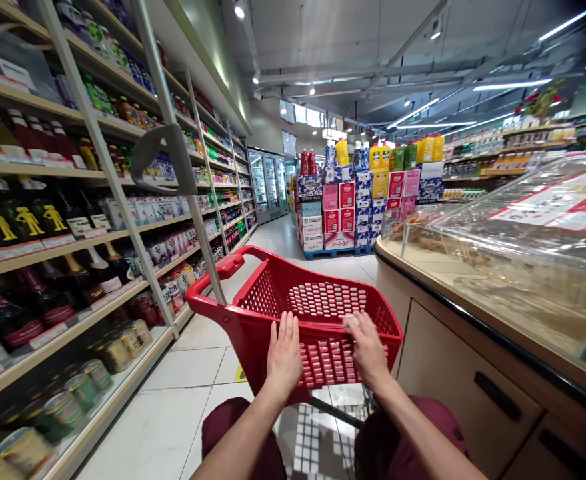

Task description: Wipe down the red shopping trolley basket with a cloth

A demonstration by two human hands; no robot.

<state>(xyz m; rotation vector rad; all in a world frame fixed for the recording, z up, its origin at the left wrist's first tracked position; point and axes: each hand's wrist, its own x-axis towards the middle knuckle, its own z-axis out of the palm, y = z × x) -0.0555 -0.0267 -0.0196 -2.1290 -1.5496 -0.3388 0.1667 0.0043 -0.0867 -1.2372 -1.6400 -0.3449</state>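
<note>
A red plastic shopping cart (253, 327) with a perforated basket stands before me. My left hand (285, 353) lies against its near side, fingers stretched straight up and reaching the rim. At the right part of the same rim is my right hand (369, 343), its fingers apart and slightly bent, with no object visible in it. Whether the right fingertips press on the rim I cannot tell. No goods show in the visible part of the basket. From the cart's left end rises a metal pole (203, 233) with a grey plastic bracket (165, 160).
Shelves (90, 303) of bottles and cans line the left side. A counter (453, 347) with clear plastic-covered trays (523, 227) stands close on the right. Ahead, stacked drink boxes (340, 220) rest on a blue pallet (330, 253), with glass-door fridges (270, 180) behind.
</note>
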